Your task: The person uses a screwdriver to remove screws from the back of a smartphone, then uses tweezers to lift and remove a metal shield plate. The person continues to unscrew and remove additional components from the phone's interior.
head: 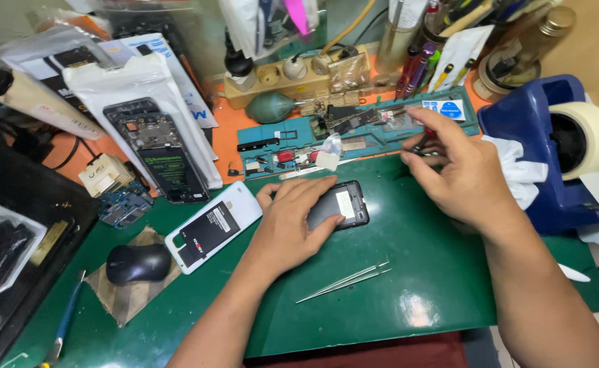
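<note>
Here, the phone [340, 204] lies under the left hand [293, 225].

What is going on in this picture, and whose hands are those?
The picture comes from a camera worn on a person's head, looking down, so those are that person's own two hands. The left hand presses down on a small dark phone lying on a green mat. The right hand pinches a thin dark tool; what kind is hard to tell. Thin metal tweezers lie loose on the mat. To the left are a white phone back cover, a black computer mouse and an opened phone showing its insides. Behind is a teal tray of tiny parts, and at right a blue tape dispenser.
</note>
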